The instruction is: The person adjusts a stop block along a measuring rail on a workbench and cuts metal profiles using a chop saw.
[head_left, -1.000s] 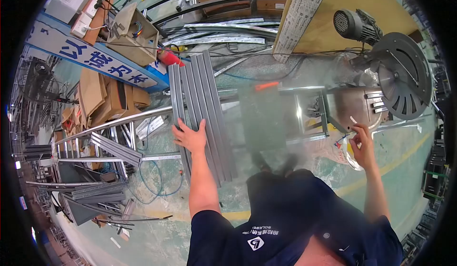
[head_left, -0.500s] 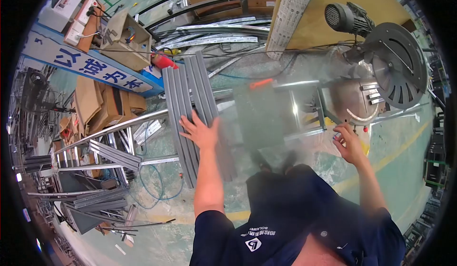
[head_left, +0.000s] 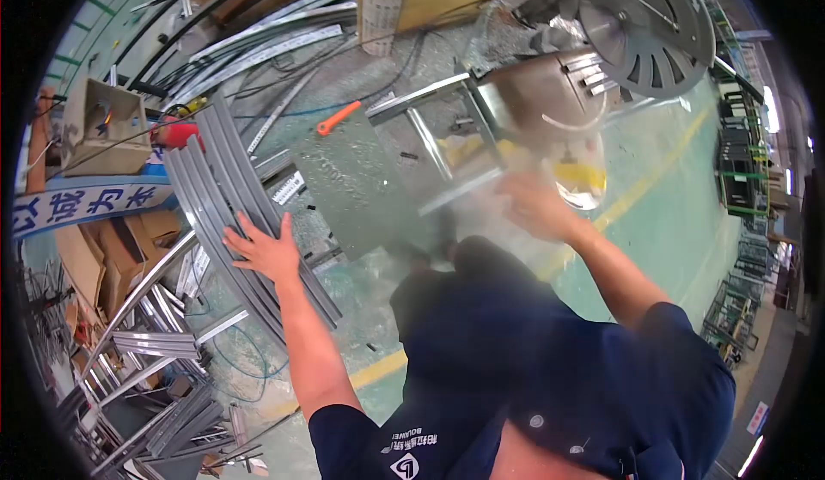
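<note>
My left hand point(head_left: 266, 248) lies with spread fingers on several long grey metal profiles point(head_left: 230, 179), which rest side by side at the left of the grey-green plate point(head_left: 348, 183). My right hand point(head_left: 534, 205) is blurred, in front of the metal frame near the saw; its fingers are smeared, and whether they hold anything cannot be made out. An orange tool point(head_left: 338, 118) rests on the plate's far part. Beyond my right hand stands the round-guarded saw point(head_left: 644, 29), with short metal pieces point(head_left: 586, 73) near its disc.
A beige box with wires point(head_left: 107, 128) stands at the left above a blue-and-white sign point(head_left: 82, 205). Cardboard point(head_left: 116, 252) and loose metal strips point(head_left: 155, 344) lie at the left. Long strips point(head_left: 266, 50) and cables are farther off. A yellow line point(head_left: 653, 175) crosses the green floor.
The view has turned and shifted, so the saw and plate appear farther left. My right hand has moved away from the saw toward the frame. My left hand stays spread on the profiles.
</note>
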